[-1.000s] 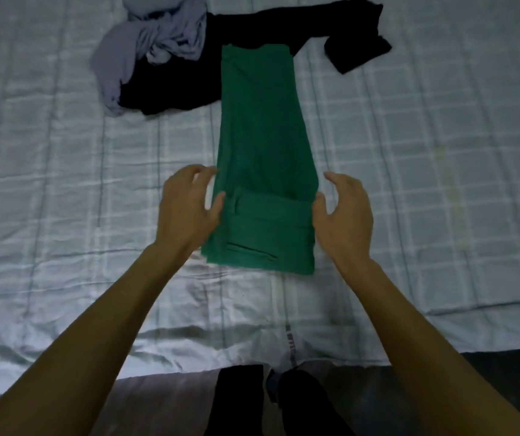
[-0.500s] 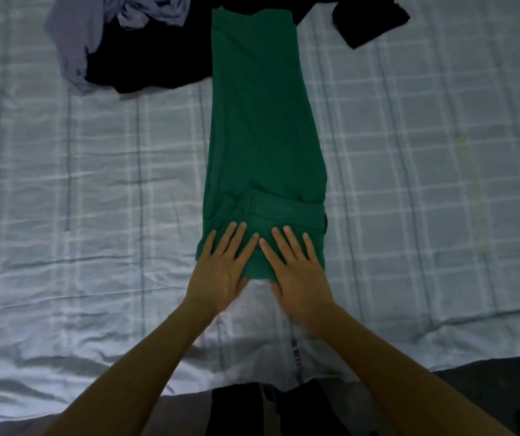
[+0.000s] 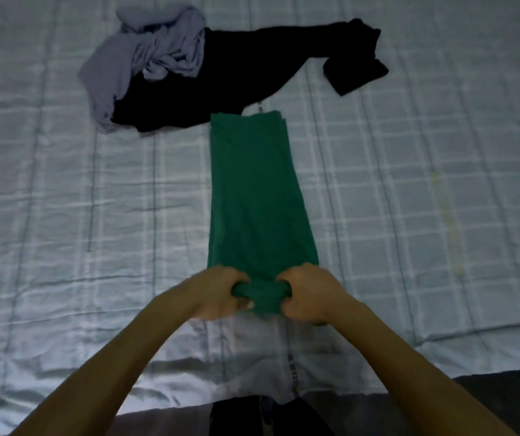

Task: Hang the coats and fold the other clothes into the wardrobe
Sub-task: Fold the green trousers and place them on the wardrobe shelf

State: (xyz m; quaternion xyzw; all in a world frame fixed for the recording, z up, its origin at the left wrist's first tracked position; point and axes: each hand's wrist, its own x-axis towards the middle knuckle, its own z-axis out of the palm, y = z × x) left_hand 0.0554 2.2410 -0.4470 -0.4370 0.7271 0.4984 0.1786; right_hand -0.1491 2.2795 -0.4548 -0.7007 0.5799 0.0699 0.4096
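While left hand point(image 3: 217, 292) and right hand point(image 3: 307, 294) clench the green trousers' point(image 3: 254, 196) near end, uneven rolling risks a skewed, loose bundle.

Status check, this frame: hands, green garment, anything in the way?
Left hand and right hand both grip the near end of the green garment, bunched. Remainder flat on the bed. Black garment at the far end, grey garment atop it; nothing blocking.
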